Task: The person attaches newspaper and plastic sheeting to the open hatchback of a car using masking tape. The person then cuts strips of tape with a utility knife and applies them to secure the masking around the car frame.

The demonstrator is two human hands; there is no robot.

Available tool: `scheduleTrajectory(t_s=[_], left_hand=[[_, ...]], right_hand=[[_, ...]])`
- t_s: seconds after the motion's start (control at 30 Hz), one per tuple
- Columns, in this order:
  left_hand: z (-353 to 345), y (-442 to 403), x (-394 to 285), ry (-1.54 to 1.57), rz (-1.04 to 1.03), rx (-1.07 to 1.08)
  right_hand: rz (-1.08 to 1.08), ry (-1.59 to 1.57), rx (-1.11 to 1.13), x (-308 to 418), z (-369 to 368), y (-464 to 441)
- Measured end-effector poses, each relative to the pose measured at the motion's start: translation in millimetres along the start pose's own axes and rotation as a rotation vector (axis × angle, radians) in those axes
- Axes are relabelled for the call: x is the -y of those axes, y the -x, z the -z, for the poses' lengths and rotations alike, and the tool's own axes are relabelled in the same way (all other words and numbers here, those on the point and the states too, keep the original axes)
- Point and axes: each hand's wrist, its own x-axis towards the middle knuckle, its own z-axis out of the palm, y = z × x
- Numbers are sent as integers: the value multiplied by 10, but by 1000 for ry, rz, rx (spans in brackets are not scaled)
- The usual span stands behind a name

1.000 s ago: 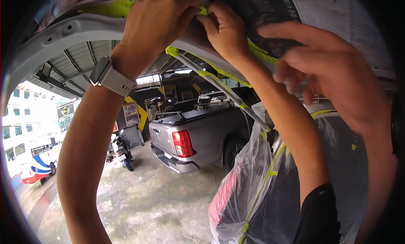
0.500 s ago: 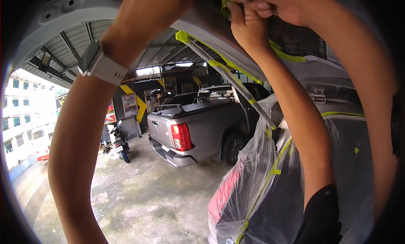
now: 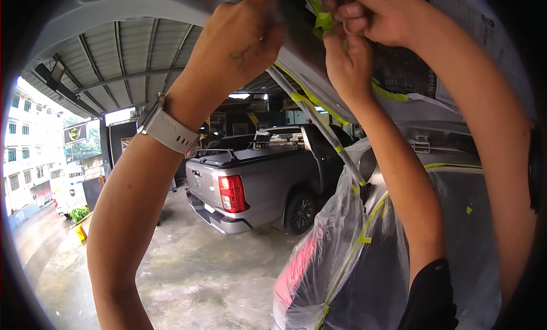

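Observation:
My left hand is raised at the top beside the underside of a lifted panel; its fingertips are blurred or out of frame. The wrist wears a watch with a pale strap. To its right, my right hand points upward, closed on yellow-green tape, a bit of which shows between thumb and fingers. A co-worker's hand reaches in from the right, its curled fingers right against mine at the tape. Dark printed paper lies behind our hands, edged with more tape.
A taped strut slants down from the panel. Clear plastic sheeting drapes the car body at lower right. Behind stands a silver pickup on the concrete floor. The co-worker's forearm crosses the right side.
The view has swung left. My right hand has moved rightward from beside my left hand. The co-worker's hand, earlier apart and blurred at right, has come up against my right hand.

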Motion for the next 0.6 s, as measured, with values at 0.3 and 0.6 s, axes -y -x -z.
scheduleTrajectory(t_s=[0.3, 0.6], left_hand=[[-155, -121, 161, 53, -32, 82], [134, -192, 31, 681, 245, 349]], right_hand=[[-259, -141, -12, 378, -323, -36], [-162, 0, -169, 442, -295, 223]])
